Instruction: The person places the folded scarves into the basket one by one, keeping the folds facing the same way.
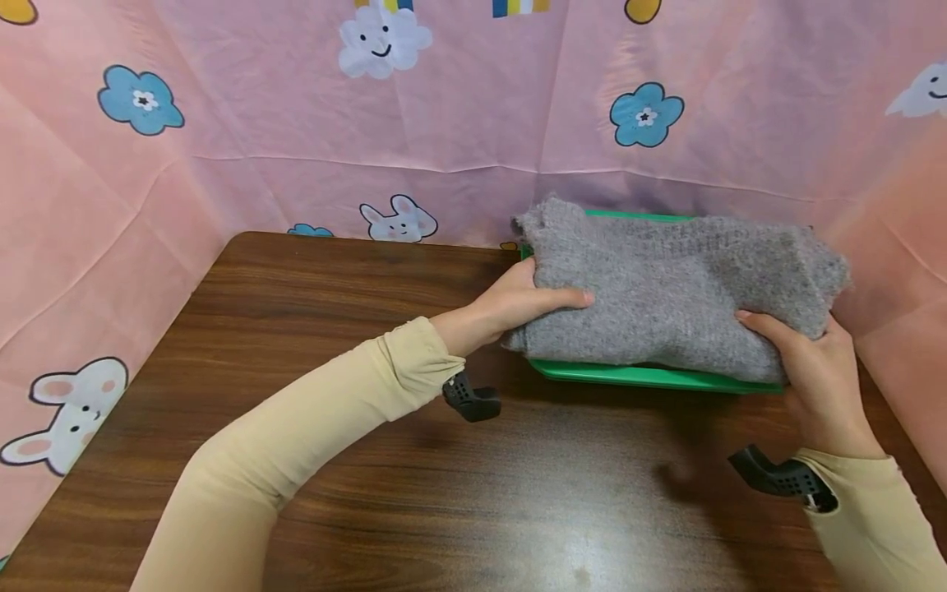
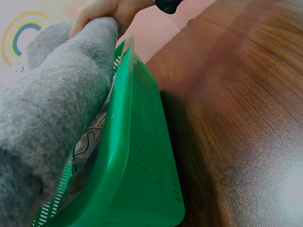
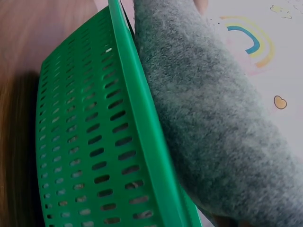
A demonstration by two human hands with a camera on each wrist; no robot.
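A folded grey knitted garment (image 1: pixel 651 304), perhaps a sweater, lies over the mouth of a green plastic basket (image 1: pixel 629 375). My left hand (image 1: pixel 510 302) grips its left end, thumb on top and fingers hidden beneath. At the other end my right hand (image 1: pixel 823 380) holds the right corner the same way, its thumb pressed onto the wool. In the left wrist view, the grey garment (image 2: pixel 61 94) stands above the basket rim, with some patterned cloth (image 2: pixel 87 144) visible inside. The right wrist view shows the basket's slotted wall (image 3: pixel 90 123) beside the wool.
The basket stands at the back right of a dark brown wooden table (image 1: pixel 355 510). Pink printed fabric (image 1: pixel 473 107) hangs behind the table and along both sides, close to the basket's back and right. A black wrist device (image 1: pixel 470 398) hangs below the left sleeve.
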